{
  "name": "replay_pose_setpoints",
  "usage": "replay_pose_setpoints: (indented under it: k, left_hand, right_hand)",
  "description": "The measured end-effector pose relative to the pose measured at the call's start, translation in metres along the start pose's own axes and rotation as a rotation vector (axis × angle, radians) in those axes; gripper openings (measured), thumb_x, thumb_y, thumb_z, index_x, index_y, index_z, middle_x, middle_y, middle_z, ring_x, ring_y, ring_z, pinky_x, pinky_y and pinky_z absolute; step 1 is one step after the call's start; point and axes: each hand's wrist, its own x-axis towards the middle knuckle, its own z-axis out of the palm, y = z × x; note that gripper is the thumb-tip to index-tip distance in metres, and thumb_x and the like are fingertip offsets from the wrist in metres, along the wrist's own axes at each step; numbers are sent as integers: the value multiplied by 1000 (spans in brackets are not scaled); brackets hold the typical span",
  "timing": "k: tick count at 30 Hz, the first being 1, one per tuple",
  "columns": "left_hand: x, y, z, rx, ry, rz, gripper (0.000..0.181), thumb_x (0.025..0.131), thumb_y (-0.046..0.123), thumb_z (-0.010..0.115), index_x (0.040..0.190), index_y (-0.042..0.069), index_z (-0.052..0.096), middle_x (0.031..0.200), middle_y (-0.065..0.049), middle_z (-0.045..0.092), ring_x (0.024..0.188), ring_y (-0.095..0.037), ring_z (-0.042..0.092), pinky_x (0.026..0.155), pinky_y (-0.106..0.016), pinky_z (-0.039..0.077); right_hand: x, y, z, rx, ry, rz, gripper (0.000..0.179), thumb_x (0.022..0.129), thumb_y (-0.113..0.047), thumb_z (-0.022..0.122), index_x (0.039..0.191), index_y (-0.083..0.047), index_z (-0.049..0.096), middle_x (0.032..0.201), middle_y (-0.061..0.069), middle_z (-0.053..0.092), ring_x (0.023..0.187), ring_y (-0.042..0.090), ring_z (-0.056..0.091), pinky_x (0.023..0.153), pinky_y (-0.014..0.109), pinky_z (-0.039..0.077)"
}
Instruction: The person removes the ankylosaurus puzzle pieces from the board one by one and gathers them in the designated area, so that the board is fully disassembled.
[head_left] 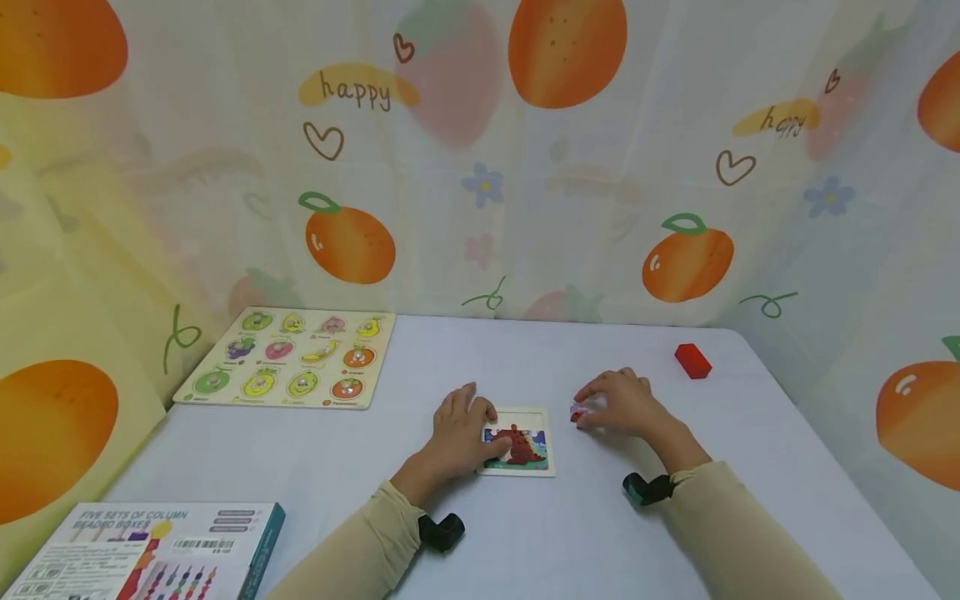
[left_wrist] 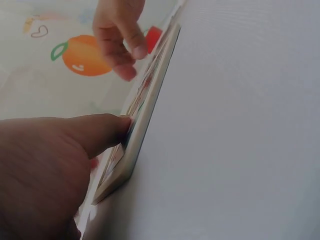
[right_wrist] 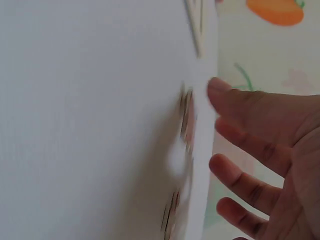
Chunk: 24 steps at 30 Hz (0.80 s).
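Observation:
A small jigsaw puzzle (head_left: 536, 450) in a pale frame shows a reddish-brown dinosaur in its lower part; bare board lies above. My left hand (head_left: 461, 433) rests at its left side, the thumb pressing on the picture and the index finger at the upper left corner. In the left wrist view that thumb (left_wrist: 102, 132) lies straight across the frame's edge (left_wrist: 150, 107). To the right, my right hand (head_left: 618, 406) hovers by a small pink and red puzzle piece (head_left: 576, 412). The right wrist view shows its fingers (right_wrist: 250, 177) apart from two blurred pieces (right_wrist: 188, 120) on the table.
A red block (head_left: 693, 361) lies at the back right. A fruit picture board (head_left: 288, 354) sits at the back left, and a beaded-toy box (head_left: 157, 550) at the front left. A fruit-print curtain (head_left: 450, 233) borders the white table (head_left: 525, 542).

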Motion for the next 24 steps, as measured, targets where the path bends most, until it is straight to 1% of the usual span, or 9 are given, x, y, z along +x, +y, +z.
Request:
replay_pose_setpoints:
  k: [1,3,5,8,12,15,18,20,24]
  left_hand:
    - [1,0,0,-17,1,13,33,89,43,69,110,23,54,156,-17,17,142,-38,10,110,-58,12]
    - [2,0,0,-29,-6,43,31,91,39,68,120,30,59,158,-13,16,142,-38,9,109,-59,11]
    - [2,1,0,-23,-16,66,31,92,38,66,124,38,63,159,-9,16,142,-37,10,109,-59,10]
    - [2,0,0,3,-24,101,27,95,37,63,121,40,68,159,-8,19,141,-38,14,108,-59,11]
    - [1,1,1,4,-11,120,24,95,37,61,117,39,71,158,-9,24,139,-40,18,108,-60,11]
    - [-1,3,2,-13,7,104,23,92,45,63,113,38,73,157,-8,27,140,-39,18,109,-59,10]
    - [-1,6,4,-5,27,84,28,86,52,68,110,38,73,156,-7,30,140,-38,18,109,-58,10]
    - [-2,8,5,3,36,73,31,83,54,71,110,37,74,155,-7,33,140,-39,19,109,-58,11]
    - [-3,12,5,8,39,56,32,82,51,74,110,36,75,153,-9,34,140,-39,20,110,-58,11]
  right_hand:
    - [-1,-5,2,14,5,-3,26,75,-34,85,99,-27,77,112,3,65,113,30,45,91,54,34]
    - [-3,-17,7,29,3,-34,26,77,-36,84,99,-27,77,110,1,65,111,28,46,90,52,35]
    - [-5,-29,12,11,-9,-85,24,78,-37,83,99,-28,77,107,-2,65,108,25,47,88,50,36]
    - [-10,-44,19,-49,-22,-140,21,77,-39,83,95,-29,78,103,-5,63,104,22,48,85,47,37]
    - [-16,-53,24,-106,-10,-147,19,74,-39,85,90,-31,79,99,-7,63,103,21,48,85,46,37]
    - [-16,-56,25,-120,-1,-155,19,73,-39,85,89,-31,79,98,-8,63,102,21,48,85,45,37]
    - [-16,-56,26,-117,-2,-171,20,73,-39,85,90,-30,79,98,-9,63,102,21,49,85,46,37]
    - [-16,-56,27,-108,-5,-178,21,74,-39,85,92,-30,78,97,-9,64,102,21,49,84,46,37]
    - [-15,-56,27,-81,-13,-173,21,74,-37,85,91,-28,77,98,-9,64,102,21,49,85,46,36]
